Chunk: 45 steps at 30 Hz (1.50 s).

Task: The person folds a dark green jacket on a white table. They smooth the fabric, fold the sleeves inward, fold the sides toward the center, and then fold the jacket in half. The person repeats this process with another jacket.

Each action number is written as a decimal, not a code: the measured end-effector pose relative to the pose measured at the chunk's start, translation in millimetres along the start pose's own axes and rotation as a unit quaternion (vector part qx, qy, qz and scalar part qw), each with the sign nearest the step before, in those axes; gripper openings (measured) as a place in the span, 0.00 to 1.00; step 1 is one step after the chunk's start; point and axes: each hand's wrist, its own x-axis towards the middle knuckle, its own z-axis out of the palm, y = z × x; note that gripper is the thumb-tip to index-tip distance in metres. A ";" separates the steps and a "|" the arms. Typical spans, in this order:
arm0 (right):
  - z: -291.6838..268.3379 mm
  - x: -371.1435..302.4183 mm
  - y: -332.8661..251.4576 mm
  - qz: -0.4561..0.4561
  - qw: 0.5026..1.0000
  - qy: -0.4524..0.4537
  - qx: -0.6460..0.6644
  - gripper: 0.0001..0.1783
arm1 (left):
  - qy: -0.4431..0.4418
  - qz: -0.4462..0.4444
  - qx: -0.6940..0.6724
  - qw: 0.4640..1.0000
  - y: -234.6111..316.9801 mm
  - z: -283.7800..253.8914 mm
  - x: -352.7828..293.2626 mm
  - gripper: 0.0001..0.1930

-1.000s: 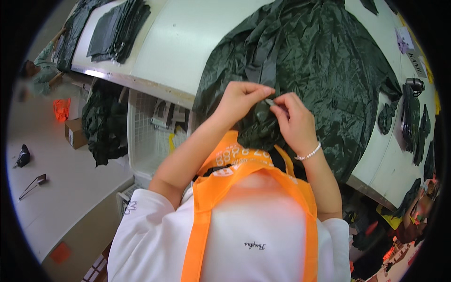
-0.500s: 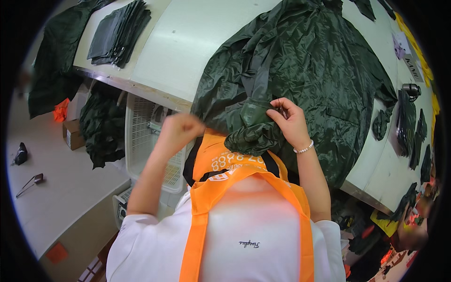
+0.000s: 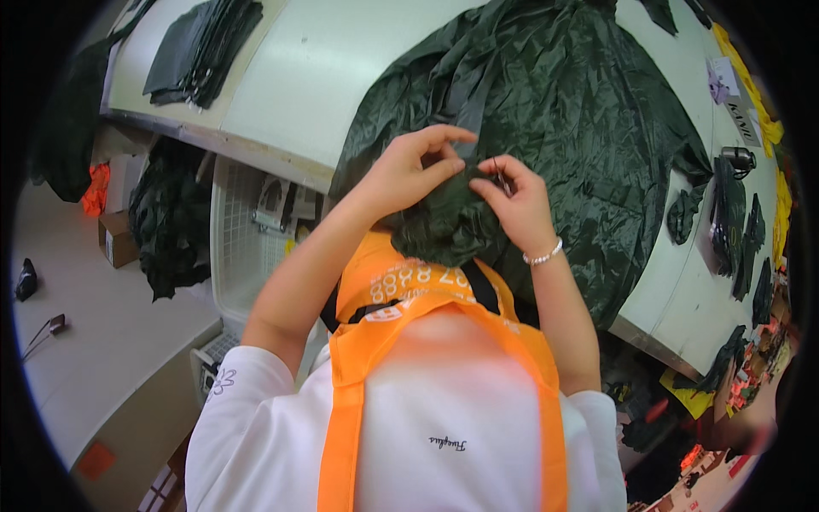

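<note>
A dark green shiny jacket-like garment (image 3: pixel 580 111) lies spread and wrinkled over the white table, its near part bunched against my apron. My left hand (image 3: pixel 405 175) is over this bunched cloth, index finger and thumb stretched apart, with nothing visible between them. Close beside it on the right, my right hand (image 3: pixel 525 205) is closed at the edge of the bunch. A small dark pointed tool (image 3: pixel 501 177), seemingly thread snips, shows among its fingers. Whether those fingertips also pinch the cloth is hard to make out.
A stack of dark folded pieces (image 3: pixel 203 51) lies on the table (image 3: pixel 299 85) at the far left. Below that edge stands a white plastic basket (image 3: pixel 235 247) beside hanging dark cloth (image 3: pixel 171 222). More dark pieces (image 3: pixel 728 218) and a dark cylindrical object (image 3: pixel 739 160) rest at the right.
My left hand has moved right and away from me, from beside the garment to over its bunched part, and its fingers have spread. My right hand stays nearly in place.
</note>
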 end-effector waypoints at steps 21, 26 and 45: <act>-4.1 7.5 -4.7 -0.124 0.988 0.086 0.012 0.03 | 0.019 -0.059 -0.107 0.992 -2.7 12.9 14.2 0.09; -2.4 13.7 -9.5 -0.139 0.980 0.138 -0.034 0.04 | 0.025 -0.058 -0.017 0.998 6.4 14.7 13.7 0.10; -32.4 -0.5 -56.1 -0.077 0.969 0.008 -0.233 0.10 | 0.117 -0.035 -0.174 0.977 6.3 14.6 19.7 0.06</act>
